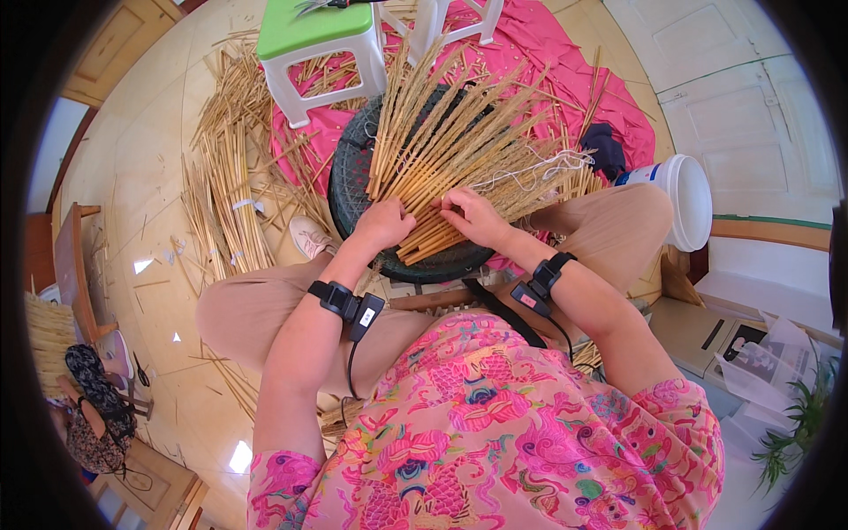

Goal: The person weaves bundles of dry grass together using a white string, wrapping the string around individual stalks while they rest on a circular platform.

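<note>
Illegible labels (368,316) on wrist devices (338,299)

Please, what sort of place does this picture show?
Probably an indoor handwork space, perhaps at home: a fan of stalks is being handled, loose stalks litter the floor, and a pink cloth is spread there.

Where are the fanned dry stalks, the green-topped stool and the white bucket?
Fanned dry stalks (424,175), head view: bare stems.
Green-topped stool (309,34), head view: green seat.
White bucket (658,178), head view: side wall.

Rough matt stalks (442,163); smooth plast. stool (307,34)
</note>
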`<state>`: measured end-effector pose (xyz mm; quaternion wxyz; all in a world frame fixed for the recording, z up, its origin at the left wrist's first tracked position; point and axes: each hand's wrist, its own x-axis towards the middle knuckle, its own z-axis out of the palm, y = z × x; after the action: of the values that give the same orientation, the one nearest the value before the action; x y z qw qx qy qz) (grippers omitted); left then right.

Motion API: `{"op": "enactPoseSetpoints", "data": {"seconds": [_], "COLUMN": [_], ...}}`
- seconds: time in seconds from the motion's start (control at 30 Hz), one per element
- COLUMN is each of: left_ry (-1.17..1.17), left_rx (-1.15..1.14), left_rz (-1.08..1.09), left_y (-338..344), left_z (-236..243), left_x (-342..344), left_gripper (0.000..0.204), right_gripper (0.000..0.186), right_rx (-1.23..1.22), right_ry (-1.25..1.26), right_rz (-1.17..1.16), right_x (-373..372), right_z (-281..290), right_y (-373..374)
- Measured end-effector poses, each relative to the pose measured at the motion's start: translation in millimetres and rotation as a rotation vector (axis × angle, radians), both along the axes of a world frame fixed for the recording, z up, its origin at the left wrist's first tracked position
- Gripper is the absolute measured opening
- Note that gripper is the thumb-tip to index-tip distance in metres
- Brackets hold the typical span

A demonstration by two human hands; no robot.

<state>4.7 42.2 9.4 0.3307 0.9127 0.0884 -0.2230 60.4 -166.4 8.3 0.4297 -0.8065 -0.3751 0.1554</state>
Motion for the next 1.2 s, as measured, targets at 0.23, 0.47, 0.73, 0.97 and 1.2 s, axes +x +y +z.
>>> {"op": "enactPoseSetpoints", "data": {"seconds": [0.23,0.47,0.73,0.97,1.2], "left_ry": [-0.276,-0.478,-0.469,-0.459,-0.265], "left_rx": [0.171,0.127,0.345,0.322,0.270], "left_rz": [-0.089,-0.171,-0.250,-0.154,-0.232], "left_y": [0,4,-8,-12,-10], "left_z": [4,2,-15,-3,7], "left_x": [-6,-6,-10,-8,-2], "left_gripper": [0.019,0.004,0.008,0.010,0.019], "right_gripper": [0.012,0.011,0.012,0.011,0.009], "right_rx": [-0.003,0.017,0.043,0.040,0.073], "right_ry": [-0.033,-0.016,-0.020,0.075,0.235], "right_rz": [0.016,0.007,-0.003,-0.054,-0.117], "right_x": [1,0,2,1,2], "right_z": [1,3,-3,-6,-20], "right_y": [0,0,-1,0,1]}}
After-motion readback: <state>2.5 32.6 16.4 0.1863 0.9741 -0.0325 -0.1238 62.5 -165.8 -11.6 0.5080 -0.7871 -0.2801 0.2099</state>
